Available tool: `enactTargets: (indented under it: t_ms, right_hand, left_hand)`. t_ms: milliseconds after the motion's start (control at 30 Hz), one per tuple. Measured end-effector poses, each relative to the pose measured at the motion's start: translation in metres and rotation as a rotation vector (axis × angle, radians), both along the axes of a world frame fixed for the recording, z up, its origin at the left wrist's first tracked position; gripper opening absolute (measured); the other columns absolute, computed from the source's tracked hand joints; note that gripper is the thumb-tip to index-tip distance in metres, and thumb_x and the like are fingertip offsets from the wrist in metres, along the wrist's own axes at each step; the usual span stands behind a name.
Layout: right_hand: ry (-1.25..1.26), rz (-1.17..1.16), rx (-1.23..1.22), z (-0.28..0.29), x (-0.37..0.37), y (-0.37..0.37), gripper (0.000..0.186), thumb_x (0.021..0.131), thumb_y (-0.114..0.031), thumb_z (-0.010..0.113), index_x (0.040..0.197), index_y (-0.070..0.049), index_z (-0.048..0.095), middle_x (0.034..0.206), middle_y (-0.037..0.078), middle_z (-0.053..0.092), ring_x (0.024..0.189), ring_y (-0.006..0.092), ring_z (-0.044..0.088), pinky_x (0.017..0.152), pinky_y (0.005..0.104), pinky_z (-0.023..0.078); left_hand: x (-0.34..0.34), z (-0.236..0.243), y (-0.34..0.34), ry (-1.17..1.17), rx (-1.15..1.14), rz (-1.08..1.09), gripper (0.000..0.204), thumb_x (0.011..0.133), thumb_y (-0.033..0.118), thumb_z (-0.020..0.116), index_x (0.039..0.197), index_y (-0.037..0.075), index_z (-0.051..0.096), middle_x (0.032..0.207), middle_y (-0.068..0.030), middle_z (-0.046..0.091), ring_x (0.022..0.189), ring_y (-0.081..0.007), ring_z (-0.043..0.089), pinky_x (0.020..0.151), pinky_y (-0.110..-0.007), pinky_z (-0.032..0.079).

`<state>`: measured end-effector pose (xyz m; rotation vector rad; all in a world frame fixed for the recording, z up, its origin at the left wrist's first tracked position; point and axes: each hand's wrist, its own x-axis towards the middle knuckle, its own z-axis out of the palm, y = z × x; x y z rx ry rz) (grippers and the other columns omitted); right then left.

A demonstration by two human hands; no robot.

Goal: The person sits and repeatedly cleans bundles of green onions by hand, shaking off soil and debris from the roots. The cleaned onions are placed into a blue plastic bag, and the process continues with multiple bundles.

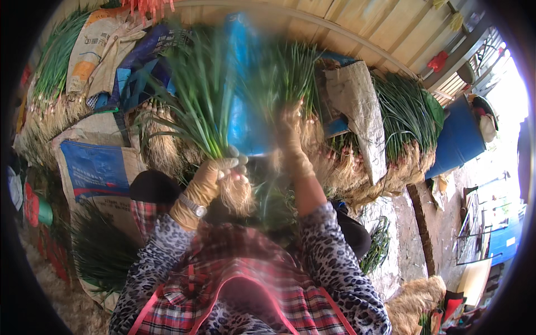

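Note:
My left hand (211, 177), in a tan glove with a wristwatch, grips a bunch of green onions (204, 106) just above its pale roots, which hang below my fist. The green leaves fan upward in front of me. My right hand (291, 134), also gloved, is raised and blurred, its fingers up among the leaves at the right side of the bunch, in front of a blue plastic bag (240, 89). Whether it grips any leaves cannot be made out. My sleeves are leopard-print and I wear a red plaid apron.
Heaps of green onions (405, 120) with roots outward lie along the back, partly under printed sacks (97, 44). A blue barrel (460, 137) stands at right. More onions (100, 251) lie on a sack at lower left. Wooden boards form the wall behind.

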<state>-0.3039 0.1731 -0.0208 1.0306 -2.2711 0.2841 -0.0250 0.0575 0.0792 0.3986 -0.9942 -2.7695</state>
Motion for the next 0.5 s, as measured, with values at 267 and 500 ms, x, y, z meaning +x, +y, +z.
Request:
enactTargets:
  t_ms: [267, 500]
  right_hand:
    - [-1.288, 0.464, -0.696, -0.047, 0.104, 0.035, 0.014, 0.086, -0.013, 0.066, 0.097, -0.004, 0.069, 0.087, 0.004, 0.068, 0.078, 0.0113, 0.062, 0.068, 0.0244, 0.051]
    - [-0.793, 0.164, -0.389, -0.025, 0.096, 0.034, 0.01, 0.088, -0.008, 0.06, 0.09, -0.002, 0.068, 0.078, 0.002, 0.066, 0.065, 0.0115, 0.058, 0.058, 0.0283, 0.048]
  left_hand:
    - [-0.019, -0.08, 0.009, -0.162, 0.069, 0.017, 0.01, 0.084, 0.003, 0.06, 0.094, 0.005, 0.061, 0.106, -0.0113, 0.067, 0.091, -0.0213, 0.066, 0.074, -0.034, 0.057]
    - [0.004, -0.043, -0.002, 0.078, 0.12, 0.031, 0.011, 0.083, 0.01, 0.064, 0.09, 0.004, 0.057, 0.083, -0.0081, 0.064, 0.081, -0.0245, 0.066, 0.079, -0.041, 0.055]
